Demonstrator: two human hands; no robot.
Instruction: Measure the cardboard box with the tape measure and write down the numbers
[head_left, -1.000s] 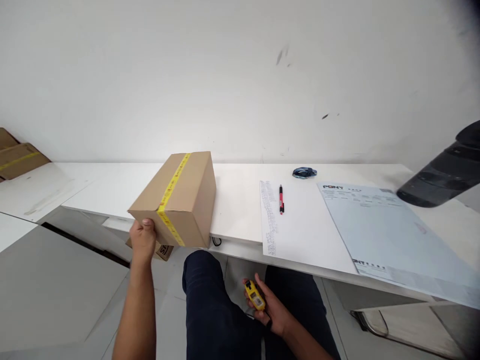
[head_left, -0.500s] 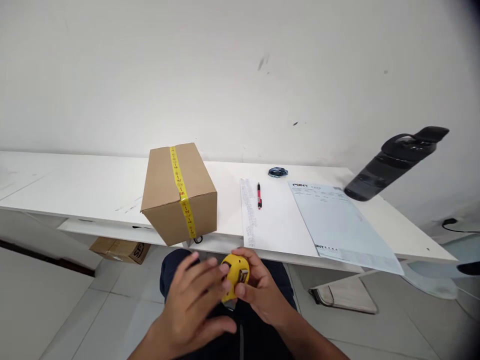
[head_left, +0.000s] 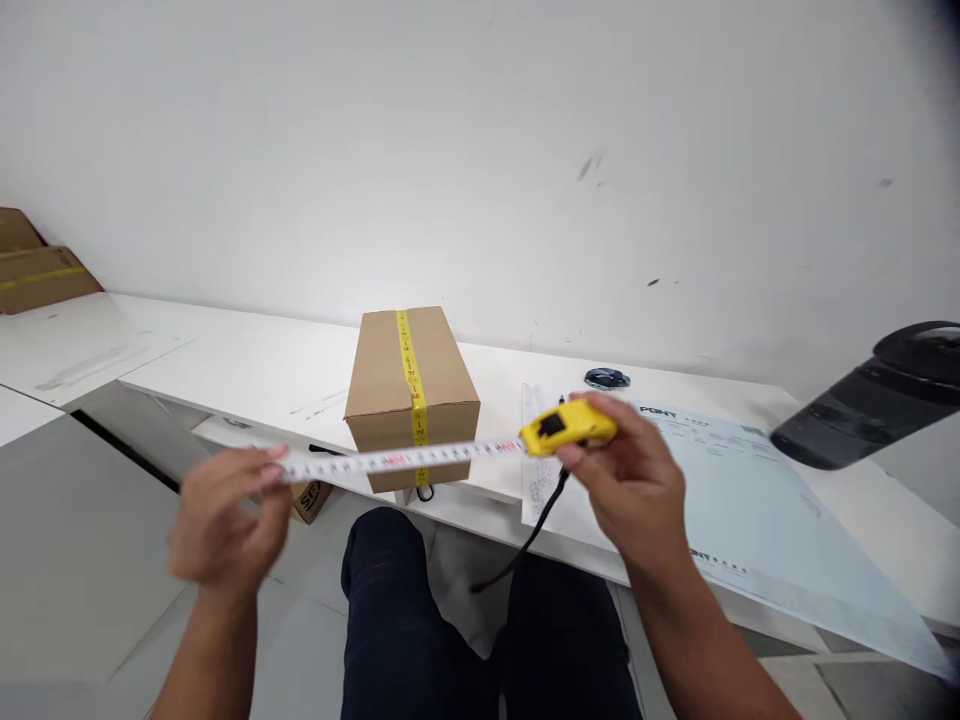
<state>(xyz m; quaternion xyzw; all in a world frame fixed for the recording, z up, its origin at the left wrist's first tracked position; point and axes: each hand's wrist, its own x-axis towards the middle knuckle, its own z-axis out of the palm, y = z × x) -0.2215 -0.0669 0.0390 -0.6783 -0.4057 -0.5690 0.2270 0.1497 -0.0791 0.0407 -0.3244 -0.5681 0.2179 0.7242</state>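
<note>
Left hand [head_left: 229, 520]: motion-blurred, raised in front of the desk, thumb and fingertips pinching the free end of a thin white metal measuring blade [head_left: 409, 459]. Right hand [head_left: 645, 490]: fingers curled round a yellow-and-black plastic tape measure [head_left: 577, 427], thumb pressed along the underside, blade mouth facing left. Both forearms reach up from the bottom of view. Blade runs taut and nearly level between the hands, crossing in front of the brown cardboard box [head_left: 444, 370]; can't tell if it touches. Black cord strap [head_left: 531, 540] dangles from the case.

Writing: blade has black graduations with red marks, digits too blurred to read. Yellow printed parcel tape [head_left: 409, 360] runs over the box top and down its front, print too small. Pale-blue form sheet [head_left: 787, 500] reads "PONY" at top; lower logo partly hidden by the right hand. White paper [head_left: 537, 490] has tiny handwriting down its left edge, illegible.

Around: box sits at the front edge of the white desk [head_left: 247, 350]. Right hand and case block part of the papers. Behind them, a shiny blue-black object [head_left: 607, 378]. Far right, a dark translucent bottle [head_left: 862, 410]; far left, brown cartons [head_left: 45, 275].
</note>
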